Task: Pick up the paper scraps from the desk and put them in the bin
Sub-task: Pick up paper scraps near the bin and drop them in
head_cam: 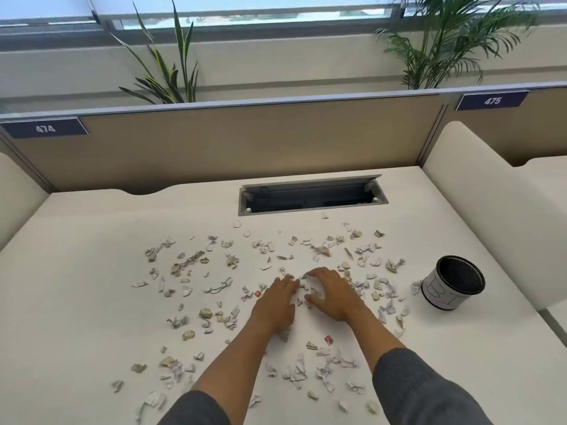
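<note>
Several small crumpled paper scraps (217, 286) lie scattered over the white desk (76, 271), from the left side to the right near the bin. The bin (453, 283) is a small black mesh cylinder with a white paper wrap, standing upright at the right of the desk. My left hand (274, 305) and my right hand (331, 294) lie palm down side by side in the middle of the desk. A little heap of scraps (305, 288) sits between their fingers. Both hands' fingers look slightly bent over the scraps.
An open cable tray (310, 194) is sunk into the desk behind the scraps. A beige partition (214, 142) closes the back, and a padded divider (491, 216) stands just right of the bin. Plants stand behind the partition.
</note>
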Available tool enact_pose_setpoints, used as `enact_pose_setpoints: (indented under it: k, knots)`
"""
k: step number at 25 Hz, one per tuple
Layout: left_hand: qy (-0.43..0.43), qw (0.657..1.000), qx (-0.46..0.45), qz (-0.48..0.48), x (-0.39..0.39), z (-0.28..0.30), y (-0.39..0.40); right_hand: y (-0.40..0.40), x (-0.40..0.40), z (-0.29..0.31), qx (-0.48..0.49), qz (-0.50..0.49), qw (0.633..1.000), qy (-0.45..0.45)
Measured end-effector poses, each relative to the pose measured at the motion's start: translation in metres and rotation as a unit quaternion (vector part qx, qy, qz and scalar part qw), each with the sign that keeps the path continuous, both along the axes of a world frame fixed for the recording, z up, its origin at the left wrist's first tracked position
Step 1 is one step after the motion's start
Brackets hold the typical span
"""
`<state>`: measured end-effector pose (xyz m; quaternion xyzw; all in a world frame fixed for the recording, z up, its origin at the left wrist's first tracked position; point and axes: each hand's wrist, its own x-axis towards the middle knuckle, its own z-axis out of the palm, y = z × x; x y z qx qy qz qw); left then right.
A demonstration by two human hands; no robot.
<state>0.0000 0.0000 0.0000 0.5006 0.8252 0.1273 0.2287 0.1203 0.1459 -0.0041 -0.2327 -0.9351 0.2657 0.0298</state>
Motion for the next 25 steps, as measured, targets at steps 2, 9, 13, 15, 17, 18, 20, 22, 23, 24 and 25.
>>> enact_pose_setpoints:
  k: [2, 9, 13, 15, 17, 18, 20, 22, 23, 24, 25]
  knots:
    - [0.027, 1.0, -0.015, -0.003, 0.001, 0.0, 0.0, -0.006, 0.003, -0.002, -0.049, -0.012, 0.999, 0.001]
    - [0.109, 0.99, -0.07, -0.046, 0.005, 0.008, -0.007, -0.03, 0.007, -0.008, -0.064, -0.043, 0.997, 0.004]
    - [0.108, 0.989, -0.091, -0.053, 0.0, 0.012, -0.017, -0.04, 0.01, -0.007, -0.047, -0.059, 0.997, 0.014]
    - [0.102, 0.99, -0.086, -0.046, -0.003, 0.009, -0.026, -0.047, 0.011, -0.007, -0.037, -0.078, 0.996, 0.013]
    - [0.09, 0.993, -0.068, -0.027, -0.007, 0.007, -0.034, -0.053, 0.011, -0.007, -0.028, -0.101, 0.994, 0.01]
    - [0.088, 0.994, -0.057, -0.02, -0.009, 0.006, -0.038, -0.056, 0.009, -0.006, -0.024, -0.113, 0.993, 0.005]
    - [0.071, 0.997, -0.04, 0.004, -0.013, 0.004, -0.042, -0.062, 0.006, -0.005, -0.024, -0.135, 0.991, -0.004]
    - [0.047, 0.998, -0.026, 0.032, -0.016, 0.004, -0.044, -0.065, 0.004, -0.006, -0.031, -0.151, 0.988, -0.009]
    - [0.04, 0.998, -0.017, 0.043, -0.015, 0.004, -0.045, -0.066, 0.003, -0.004, -0.037, -0.161, 0.986, -0.008]
    - [0.034, 0.998, -0.01, 0.055, -0.015, 0.005, -0.045, -0.064, 0.003, -0.003, -0.052, -0.178, 0.983, 0.001]
    - [0.025, 0.997, -0.003, 0.068, -0.014, 0.006, -0.045, -0.061, 0.003, 0.0, -0.077, -0.203, 0.976, 0.019]
